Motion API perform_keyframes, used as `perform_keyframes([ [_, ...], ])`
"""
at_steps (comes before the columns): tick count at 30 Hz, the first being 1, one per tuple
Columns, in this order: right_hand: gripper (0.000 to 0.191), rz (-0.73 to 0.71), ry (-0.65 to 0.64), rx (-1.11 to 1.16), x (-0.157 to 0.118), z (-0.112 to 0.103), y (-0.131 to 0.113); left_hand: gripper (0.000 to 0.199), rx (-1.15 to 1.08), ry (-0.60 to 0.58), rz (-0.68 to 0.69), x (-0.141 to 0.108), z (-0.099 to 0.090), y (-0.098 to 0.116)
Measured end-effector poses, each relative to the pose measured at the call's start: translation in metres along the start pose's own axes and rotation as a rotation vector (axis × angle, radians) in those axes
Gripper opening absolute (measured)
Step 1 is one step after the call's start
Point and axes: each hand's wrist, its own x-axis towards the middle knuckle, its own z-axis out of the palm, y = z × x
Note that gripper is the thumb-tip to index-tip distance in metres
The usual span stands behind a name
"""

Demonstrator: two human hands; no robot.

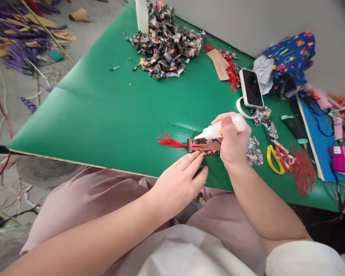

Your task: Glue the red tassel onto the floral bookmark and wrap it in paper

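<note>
A white glue bottle [238,123] is gripped in my right hand [234,140], its fingers wrapped round it. The bottle lies nearly level, its nozzle pointing left at the upper edge of a small patterned fabric piece [194,149]. That piece lies flat on the green table [103,115], with a brown strip [213,147] on it. From its left end a red tassel [172,142] spreads out. My left hand [186,174] rests on the lower edge of the fabric, fingers stretched out and lying flat, gripping nothing.
A heap of patterned scraps [166,42] lies at the back. On the right are a phone [251,88], a white ring [241,109], yellow-handled scissors [274,160], a cutter [293,128] and red threads [303,168]. The table's front edge [117,170] is near my lap.
</note>
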Motion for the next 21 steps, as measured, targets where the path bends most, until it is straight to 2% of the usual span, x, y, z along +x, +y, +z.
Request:
perform_keyframes([
  [7,0.035,0.005,0.030,-0.013,-0.002,-0.009,0.001,0.024,0.030,-0.005,0.016,0.002,-0.003,0.000],
  [16,0.034,0.078,0.055,0.014,0.001,-0.024,0.008,0.026,0.035,0.015,0.013,0.001,-0.004,0.000],
  [21,0.034,0.066,0.082,-0.049,0.003,-0.034,0.012,0.026,0.038,0.021,0.034,0.002,-0.004,0.000],
])
